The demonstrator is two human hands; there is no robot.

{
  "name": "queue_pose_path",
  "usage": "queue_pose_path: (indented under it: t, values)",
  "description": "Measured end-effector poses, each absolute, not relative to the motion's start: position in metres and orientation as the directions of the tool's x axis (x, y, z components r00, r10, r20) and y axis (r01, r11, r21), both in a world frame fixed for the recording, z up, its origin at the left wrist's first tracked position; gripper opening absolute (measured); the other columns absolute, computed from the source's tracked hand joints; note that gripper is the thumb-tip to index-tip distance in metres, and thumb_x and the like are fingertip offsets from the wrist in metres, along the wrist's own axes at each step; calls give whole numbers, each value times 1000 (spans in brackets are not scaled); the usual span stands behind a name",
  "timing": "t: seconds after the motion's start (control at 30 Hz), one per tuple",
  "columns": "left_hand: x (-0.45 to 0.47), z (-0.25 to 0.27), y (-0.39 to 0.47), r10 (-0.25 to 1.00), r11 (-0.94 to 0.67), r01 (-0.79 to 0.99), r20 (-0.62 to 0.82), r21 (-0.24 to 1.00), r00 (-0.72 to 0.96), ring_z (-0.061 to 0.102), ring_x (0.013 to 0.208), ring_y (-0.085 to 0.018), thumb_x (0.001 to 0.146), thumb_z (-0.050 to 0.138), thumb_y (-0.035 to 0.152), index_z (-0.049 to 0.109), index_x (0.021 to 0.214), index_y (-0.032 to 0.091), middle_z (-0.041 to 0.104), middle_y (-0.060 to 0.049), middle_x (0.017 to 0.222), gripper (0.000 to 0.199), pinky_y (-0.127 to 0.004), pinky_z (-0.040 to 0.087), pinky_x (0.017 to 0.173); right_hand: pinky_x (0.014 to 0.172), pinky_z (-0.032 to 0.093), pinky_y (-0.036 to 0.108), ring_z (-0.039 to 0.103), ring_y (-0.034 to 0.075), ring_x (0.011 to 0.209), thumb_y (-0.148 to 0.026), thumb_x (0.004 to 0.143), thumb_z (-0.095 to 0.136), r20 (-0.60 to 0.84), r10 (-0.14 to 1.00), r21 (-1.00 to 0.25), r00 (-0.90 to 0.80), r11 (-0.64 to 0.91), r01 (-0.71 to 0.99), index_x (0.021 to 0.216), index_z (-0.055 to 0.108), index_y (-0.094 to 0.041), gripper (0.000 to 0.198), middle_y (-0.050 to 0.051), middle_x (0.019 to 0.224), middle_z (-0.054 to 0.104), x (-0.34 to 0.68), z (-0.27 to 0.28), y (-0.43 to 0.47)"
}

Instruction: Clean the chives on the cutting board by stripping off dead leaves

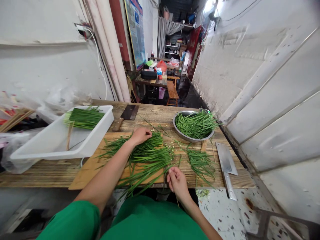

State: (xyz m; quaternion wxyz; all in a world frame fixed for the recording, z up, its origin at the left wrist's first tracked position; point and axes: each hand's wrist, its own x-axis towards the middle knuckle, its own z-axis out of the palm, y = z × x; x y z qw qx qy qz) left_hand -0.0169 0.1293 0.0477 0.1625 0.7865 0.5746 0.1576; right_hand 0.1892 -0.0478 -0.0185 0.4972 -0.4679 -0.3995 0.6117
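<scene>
A loose pile of green chives (pixel 150 156) covers much of the wooden cutting board (pixel 82 175), its near ends hanging past the table edge. My left hand (pixel 141 136) rests at the far side of this pile with its fingers pinched together; what lies between them is too small to make out. Near the front edge, right of the board, my right hand (pixel 178 182) is closed, thumb against fingers, on a thin chive stalk. A smaller bunch of chives (pixel 200 165) lies on the tabletop to the right. More chives (pixel 196 123) heap up in a metal bowl (pixel 192 139) behind it.
At the right edge, a cleaver (pixel 226 163) lies with its handle overhanging. Another cleaver (pixel 130 112) lies behind the board. The white plastic tray (pixel 47 154) at left holds a chive bundle (pixel 86 118). Plastic bags (pixel 57 100) crowd the far left; a wall (pixel 270 110) runs along the right.
</scene>
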Motion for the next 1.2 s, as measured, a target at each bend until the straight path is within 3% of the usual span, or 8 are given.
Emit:
queue_pose_path:
  t: [0.17,0.3,0.43,0.63,0.77,0.93,1.1,1.2]
  values:
    - [-23,57,126,897,-372,714,32,593,441,60,73,-16,73,53,38,67,90,17,69,-2,81,30,-23,42,66,24,12,13,26,1,22,-55,73,53,-168,984,-955,-67,-179,-236,67,42,-19,38,-9,45,47,189,-19,-48]
    - [-31,61,127,927,-368,819,100,441,362,58,91,-21,71,54,49,59,109,19,63,-7,106,49,-28,41,78,24,12,13,25,0,21,-56,74,52,-175,982,-950,-65,-186,-250,68,42,-19,39,-9,45,46,189,-24,-48]
    - [-28,63,126,913,-331,914,-165,232,373,52,104,-30,51,68,55,53,116,18,58,-13,116,76,-37,38,87,24,12,13,27,0,22,-55,74,52,-175,982,-947,-74,-188,-260,69,43,-19,38,-9,47,48,189,-29,-48]
    - [-4,70,121,903,-285,957,-322,46,284,58,91,-30,53,66,44,64,90,17,66,-12,94,46,-43,40,83,24,12,13,26,0,22,-55,75,52,-161,984,-951,-73,-175,-254,69,43,-18,38,-9,47,47,189,-28,-49]
    - [-4,79,118,902,-311,934,-254,173,348,60,78,-23,56,62,31,63,91,17,67,-7,86,38,-29,45,69,24,12,12,25,0,22,-55,75,52,-159,985,-951,-68,-171,-256,68,43,-18,39,-9,47,47,189,-25,-51]
    - [-15,102,117,913,-373,872,-40,317,405,59,84,-20,62,60,34,59,98,17,65,-5,93,40,-25,43,72,25,13,12,27,0,23,-54,76,52,-144,988,-956,-60,-154,-250,70,44,-18,37,-9,48,47,190,-27,-52]
    - [-12,102,108,908,-409,902,168,142,385,53,102,-26,67,61,26,51,111,16,61,-10,104,46,-32,38,87,25,12,12,26,-1,23,-53,77,52,-146,987,-956,-66,-158,-248,70,44,-18,37,-9,47,47,190,-28,-52]
    - [-11,83,100,891,-450,889,112,82,441,47,110,-29,63,67,29,47,117,17,55,-13,115,58,-37,34,93,24,13,12,26,-1,23,-53,77,51,-145,988,-957,-61,-156,-244,69,44,-18,37,-9,47,47,191,-26,-53]
